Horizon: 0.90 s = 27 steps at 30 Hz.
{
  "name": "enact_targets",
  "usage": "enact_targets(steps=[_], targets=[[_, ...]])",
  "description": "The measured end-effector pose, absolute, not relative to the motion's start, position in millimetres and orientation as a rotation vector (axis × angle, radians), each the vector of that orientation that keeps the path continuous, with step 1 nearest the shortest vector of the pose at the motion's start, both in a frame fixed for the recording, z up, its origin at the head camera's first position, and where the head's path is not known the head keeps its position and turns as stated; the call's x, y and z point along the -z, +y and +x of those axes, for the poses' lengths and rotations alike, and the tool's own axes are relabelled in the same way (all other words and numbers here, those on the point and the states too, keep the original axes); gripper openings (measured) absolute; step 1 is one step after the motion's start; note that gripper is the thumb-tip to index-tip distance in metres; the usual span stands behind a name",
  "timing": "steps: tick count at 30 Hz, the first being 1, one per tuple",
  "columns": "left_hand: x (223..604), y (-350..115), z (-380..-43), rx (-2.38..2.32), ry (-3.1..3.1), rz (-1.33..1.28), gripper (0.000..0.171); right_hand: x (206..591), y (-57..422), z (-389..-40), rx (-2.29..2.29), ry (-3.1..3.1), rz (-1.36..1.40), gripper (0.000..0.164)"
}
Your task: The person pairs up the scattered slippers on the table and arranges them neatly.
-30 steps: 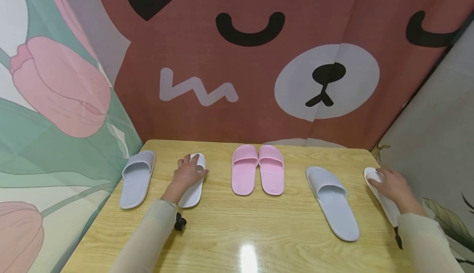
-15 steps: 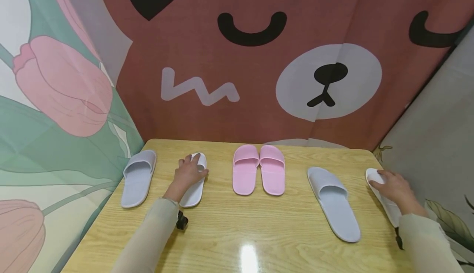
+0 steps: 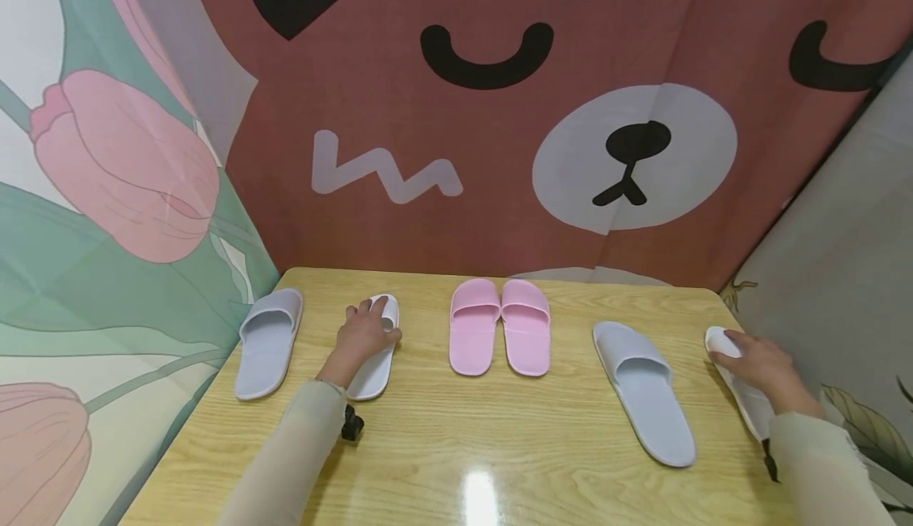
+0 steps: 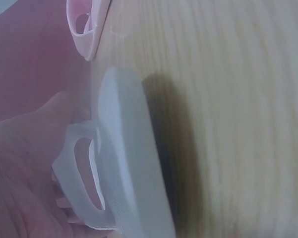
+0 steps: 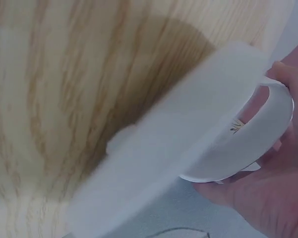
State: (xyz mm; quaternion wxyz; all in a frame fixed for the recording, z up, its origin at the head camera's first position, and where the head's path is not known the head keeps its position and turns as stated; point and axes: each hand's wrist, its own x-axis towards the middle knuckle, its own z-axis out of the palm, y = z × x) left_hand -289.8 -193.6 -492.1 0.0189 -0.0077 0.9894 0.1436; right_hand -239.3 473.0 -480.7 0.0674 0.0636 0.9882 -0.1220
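My left hand (image 3: pixel 364 330) grips a white slipper (image 3: pixel 372 375) across its strap, with the fingers on the far side and the thumb on the right. In the left wrist view, part of the hand shows behind the slipper's strap (image 4: pixel 82 183). At the table's right edge, my right hand (image 3: pixel 762 364) holds another white slipper (image 3: pixel 742 399) by the strap area. The right wrist view has this slipper (image 5: pixel 163 139) tilted, with the thumb and fingers around its strap. Each hand hides part of its slipper in the head view.
A pair of pink slippers (image 3: pixel 472 344) lies side by side at the back middle of the wooden table (image 3: pixel 456 431). One pale grey slipper (image 3: pixel 265 352) rests at the far left, another (image 3: pixel 656 411) angled left of my right hand. Printed cloths (image 3: pixel 392 241) hang around the table.
The head view has shifted very slightly, so everything sits a few pixels further right. Both hands keep hold of their slippers in the same places.
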Motion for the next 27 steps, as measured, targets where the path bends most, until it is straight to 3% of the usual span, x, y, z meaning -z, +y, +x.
enact_targets(steps=[27], targets=[[485.6,-190.3,-285.6,-0.523,3.088,-0.026,0.080,471.9,470.2,-237.1,0.423,2.938,0.203,0.092]])
